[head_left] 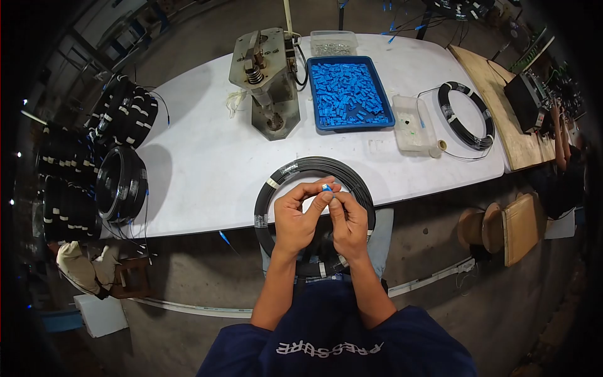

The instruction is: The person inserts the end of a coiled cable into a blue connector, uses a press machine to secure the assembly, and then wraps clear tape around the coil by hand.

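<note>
My left hand (295,217) and my right hand (349,226) meet over a coil of black cable (308,164). Between the fingertips of both hands is a small blue connector (327,188) with a whitish end facing up. Both hands are closed on it, and the fingers cover most of its body. The coil lies partly on the table edge and partly over my lap, with pale tape bands around it. Whether the connector is joined to the coil's cable is hidden by my hands.
A blue tray (388,119) holds many small blue pieces. Beside it stand a metal press (260,75), a clear box of small parts (333,36) and another clear container (411,125). More cable coils (122,182) are stacked left; one coil (447,113) lies right. Another person's arm (558,135) shows far right.
</note>
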### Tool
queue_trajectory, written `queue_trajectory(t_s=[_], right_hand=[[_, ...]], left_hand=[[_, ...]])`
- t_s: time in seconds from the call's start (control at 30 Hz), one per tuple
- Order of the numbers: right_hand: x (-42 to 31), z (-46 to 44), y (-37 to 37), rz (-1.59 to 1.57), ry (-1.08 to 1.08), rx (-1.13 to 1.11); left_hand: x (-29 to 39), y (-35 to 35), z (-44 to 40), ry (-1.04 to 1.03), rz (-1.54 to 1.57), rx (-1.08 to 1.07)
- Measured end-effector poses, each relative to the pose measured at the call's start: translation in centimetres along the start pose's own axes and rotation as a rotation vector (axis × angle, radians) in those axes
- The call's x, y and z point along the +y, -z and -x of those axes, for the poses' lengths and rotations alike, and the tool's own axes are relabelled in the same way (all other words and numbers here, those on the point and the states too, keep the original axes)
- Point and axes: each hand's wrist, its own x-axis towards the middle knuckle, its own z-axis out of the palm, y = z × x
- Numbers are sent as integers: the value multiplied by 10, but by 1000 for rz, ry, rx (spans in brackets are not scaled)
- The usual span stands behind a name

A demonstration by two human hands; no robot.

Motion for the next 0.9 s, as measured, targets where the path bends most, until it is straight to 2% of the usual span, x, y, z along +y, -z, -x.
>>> queue_trajectory(t_s=[0.13, 0.2, 0.37, 0.53, 0.73, 0.9], right_hand=[[-10, -10, 4, 65, 98, -45], [-13, -14, 6, 80, 134, -92], [-13, -20, 16, 35, 89, -142], [-2, -20, 20, 27, 101, -122], [-11, -18, 15, 21, 99, -91], [-11, -16, 13, 61, 95, -79]], left_hand=[[5, 3, -4, -4, -30, 2], [3, 6, -6, 3, 65, 28], [-9, 22, -2, 36, 135, 130], [-18, 25, 2, 112, 335, 207], [-24, 22, 8, 170, 393, 257], [-27, 23, 12, 166, 417, 219]])
